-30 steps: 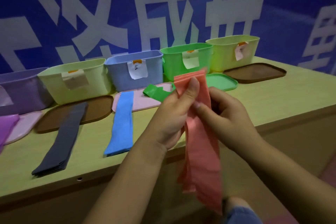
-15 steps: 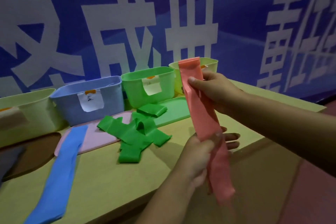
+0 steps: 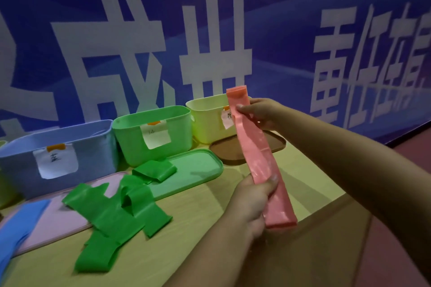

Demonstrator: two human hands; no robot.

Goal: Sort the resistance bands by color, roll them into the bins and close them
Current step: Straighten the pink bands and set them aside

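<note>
Head view: the pink band is held stretched flat between both hands above the right end of the desk, slanting from upper left down to lower right. The right hand pinches it near the top, fingers curled over its front face, in front of the yellow bin. The left hand grips it lower down, thumb across the band, near the front edge of the desk. Compared with half a second ago, the band is pulled straighter and its lower end no longer droops below the front edge; the left hand's fingers have closed around it instead of spreading behind.

The green bands lie in a loose pile toward the front edge, partly on the green lid, which sits before the green bin. The blue bin stands to the left, the blue band on the pink lid. A brown lid lies before the yellow bin.
</note>
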